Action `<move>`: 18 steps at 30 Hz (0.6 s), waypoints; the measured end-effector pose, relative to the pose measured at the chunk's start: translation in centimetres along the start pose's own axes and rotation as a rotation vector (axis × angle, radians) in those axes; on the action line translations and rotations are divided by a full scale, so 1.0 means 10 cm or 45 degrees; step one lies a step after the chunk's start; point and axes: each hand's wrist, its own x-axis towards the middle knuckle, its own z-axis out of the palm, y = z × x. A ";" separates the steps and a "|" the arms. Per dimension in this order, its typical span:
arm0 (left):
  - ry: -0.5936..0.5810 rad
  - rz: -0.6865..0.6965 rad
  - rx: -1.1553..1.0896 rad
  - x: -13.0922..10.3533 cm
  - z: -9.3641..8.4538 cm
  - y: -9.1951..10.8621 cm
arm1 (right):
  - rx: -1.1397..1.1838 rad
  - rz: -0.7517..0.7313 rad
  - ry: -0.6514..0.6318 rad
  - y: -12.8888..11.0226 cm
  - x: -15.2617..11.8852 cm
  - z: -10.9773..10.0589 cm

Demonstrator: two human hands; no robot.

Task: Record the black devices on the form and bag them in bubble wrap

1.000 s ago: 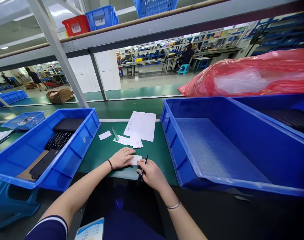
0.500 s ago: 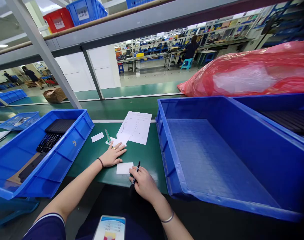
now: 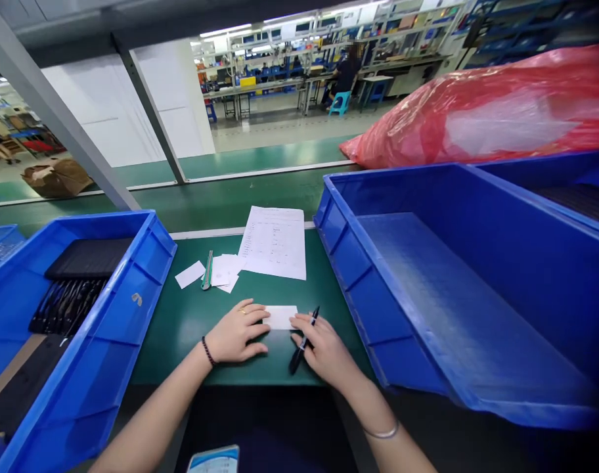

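A small white card [image 3: 281, 317] lies on the green table between my hands. My left hand [image 3: 238, 332] rests palm down with its fingers apart, their tips on the card's left edge. My right hand [image 3: 326, 345] holds a black marker [image 3: 297, 355] between its fingers, and its fingertips touch the card's right edge. Further back, a large printed sheet [image 3: 276, 242] lies flat. Left of it are several small white cards [image 3: 225, 268], with a green cutter knife [image 3: 207, 270] beside them, and one separate card [image 3: 190, 274].
At the left stands a blue bin [image 3: 152, 263] holding black parts. A large blue bin [image 3: 349, 243] stands at the right, with another behind it. Red plastic wrapping [image 3: 408, 131] lies beyond. A metal post [image 3: 58, 112] rises at the left. A person [image 3: 347, 71] sits far back.
My left hand has left the small cards at the back and come down to the nearer card's left edge. The camera view has shifted. The marker is still in my right hand.
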 end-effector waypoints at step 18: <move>-0.196 -0.168 0.085 0.31 0.20 0.14 | 1.043 0.830 0.131 0.12 0.77 0.24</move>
